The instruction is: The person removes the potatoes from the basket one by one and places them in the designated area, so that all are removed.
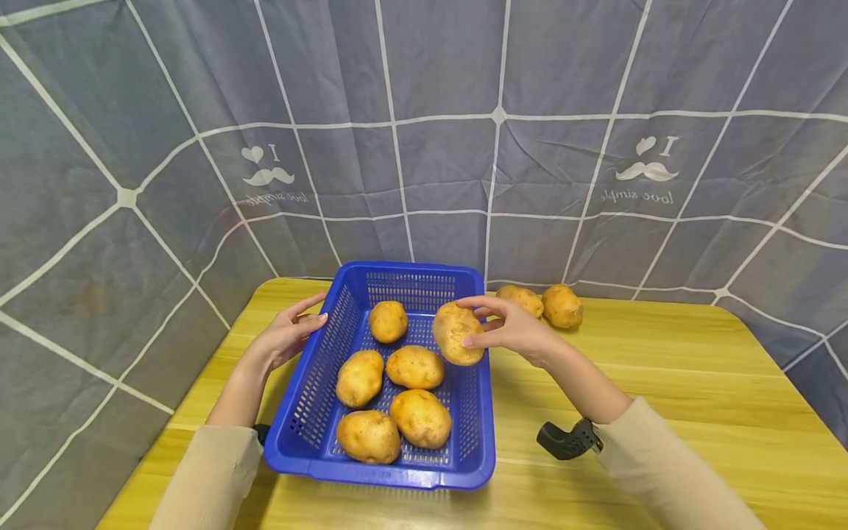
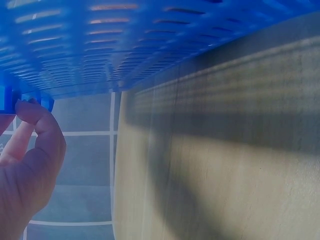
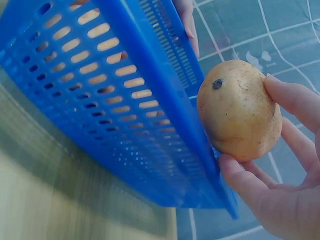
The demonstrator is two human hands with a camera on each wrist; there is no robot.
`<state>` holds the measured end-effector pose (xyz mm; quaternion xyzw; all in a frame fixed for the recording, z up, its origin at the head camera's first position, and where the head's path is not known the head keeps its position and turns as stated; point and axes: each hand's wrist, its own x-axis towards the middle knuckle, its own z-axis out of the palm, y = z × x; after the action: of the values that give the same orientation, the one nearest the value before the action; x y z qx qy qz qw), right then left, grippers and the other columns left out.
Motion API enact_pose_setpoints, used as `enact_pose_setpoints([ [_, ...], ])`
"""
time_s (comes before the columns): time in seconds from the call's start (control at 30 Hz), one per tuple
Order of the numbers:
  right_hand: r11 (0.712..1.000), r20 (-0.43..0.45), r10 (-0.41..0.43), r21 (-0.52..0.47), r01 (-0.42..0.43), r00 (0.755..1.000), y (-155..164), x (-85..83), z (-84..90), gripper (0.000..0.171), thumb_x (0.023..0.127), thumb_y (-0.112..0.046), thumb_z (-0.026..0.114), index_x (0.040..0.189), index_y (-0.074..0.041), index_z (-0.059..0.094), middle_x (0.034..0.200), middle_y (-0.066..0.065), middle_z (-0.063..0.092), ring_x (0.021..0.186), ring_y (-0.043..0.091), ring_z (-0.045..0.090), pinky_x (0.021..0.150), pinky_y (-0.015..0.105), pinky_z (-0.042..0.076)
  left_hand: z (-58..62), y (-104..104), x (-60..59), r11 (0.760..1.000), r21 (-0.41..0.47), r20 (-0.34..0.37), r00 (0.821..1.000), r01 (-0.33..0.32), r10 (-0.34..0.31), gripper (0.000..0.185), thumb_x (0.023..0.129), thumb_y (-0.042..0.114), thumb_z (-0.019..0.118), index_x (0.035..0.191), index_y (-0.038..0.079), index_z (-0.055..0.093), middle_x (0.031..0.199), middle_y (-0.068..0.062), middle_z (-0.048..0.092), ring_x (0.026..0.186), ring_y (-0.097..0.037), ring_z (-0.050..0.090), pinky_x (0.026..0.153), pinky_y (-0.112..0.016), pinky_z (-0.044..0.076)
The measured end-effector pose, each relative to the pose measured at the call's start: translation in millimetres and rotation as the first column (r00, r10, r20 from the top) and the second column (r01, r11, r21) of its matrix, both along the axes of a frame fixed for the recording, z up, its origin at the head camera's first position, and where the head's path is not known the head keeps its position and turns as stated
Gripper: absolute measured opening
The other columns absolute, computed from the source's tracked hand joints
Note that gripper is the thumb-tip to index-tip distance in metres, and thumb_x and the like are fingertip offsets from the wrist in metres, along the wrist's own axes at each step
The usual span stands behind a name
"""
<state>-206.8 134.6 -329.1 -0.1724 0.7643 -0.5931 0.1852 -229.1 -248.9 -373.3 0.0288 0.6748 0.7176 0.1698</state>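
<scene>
A blue plastic basket (image 1: 291,467) with slotted walls holds several potatoes (image 1: 367,437). My right hand (image 1: 506,331) grips another potato (image 1: 458,335) between thumb and fingers, over the basket's right rim. A dark spot marks that potato (image 3: 240,110) in the right wrist view, where thumb and fingertips press its sides. At the opposite side, my left hand (image 1: 288,335) holds the basket's left rim, thumb and index fingertips right at its edge. The left wrist view shows the left hand (image 2: 35,160) with a bent finger or thumb against the rim, below the slotted wall (image 2: 100,55).
Two more potatoes, one nearer the basket (image 1: 521,298) and one farther right (image 1: 562,306), lie at the back of the wooden table (image 1: 669,383). A grey curtain with white lines (image 1: 444,162) hangs behind and to the left. A black wrist mount (image 1: 566,439) sits at the right cuff.
</scene>
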Motion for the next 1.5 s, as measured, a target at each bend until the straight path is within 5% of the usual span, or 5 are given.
enact_pose_setpoints([
  [0.37,1.000,0.002,-0.010,-0.013,0.010,1.000,16.2,1.9,1.2,0.067,0.075,-0.010,0.078,0.134,-0.004,0.048,0.129,0.025,0.040,0.095,0.026,0.057,0.079,0.034,0.051,1.9,0.9,1.3,1.000,0.026,0.008,1.000,-0.002,0.002,0.064,0.095,0.006,0.052,0.148,0.004,0.016,0.093,0.000,0.065,0.080,-0.012,0.065,0.072,-0.027,0.055],
  [0.63,0.999,-0.017,-0.035,-0.006,0.035,0.999,26.8,3.0,0.7,0.066,0.076,-0.010,0.077,0.135,-0.004,0.048,0.136,0.024,0.037,0.116,0.039,0.046,0.086,0.037,0.048,2.2,0.0,0.6,1.000,0.009,0.002,1.000,0.004,-0.004,0.064,0.095,0.008,0.051,0.149,0.005,0.015,0.094,0.001,0.065,0.082,-0.013,0.065,0.074,-0.028,0.055],
  [0.93,0.999,-0.002,-0.049,-0.004,0.049,0.999,41.3,3.1,-2.1,0.068,0.076,-0.009,0.076,0.136,-0.002,0.045,0.129,0.026,0.040,0.106,0.032,0.053,0.082,0.035,0.050,2.1,1.2,1.8,1.000,0.020,0.005,1.000,0.000,0.000,0.065,0.095,0.007,0.052,0.149,0.003,0.015,0.093,0.000,0.065,0.080,-0.012,0.065,0.073,-0.028,0.055],
  [1.5,0.993,-0.028,-0.109,0.040,0.110,0.994,81.7,13.9,-2.8,0.067,0.080,-0.011,0.072,0.139,-0.001,0.040,0.137,0.031,0.029,0.116,0.042,0.044,0.083,0.030,0.049,3.8,1.5,0.8,1.000,0.021,0.014,1.000,0.000,0.000,0.064,0.095,0.006,0.051,0.149,0.004,0.016,0.093,0.000,0.065,0.080,-0.013,0.065,0.073,-0.027,0.054],
])
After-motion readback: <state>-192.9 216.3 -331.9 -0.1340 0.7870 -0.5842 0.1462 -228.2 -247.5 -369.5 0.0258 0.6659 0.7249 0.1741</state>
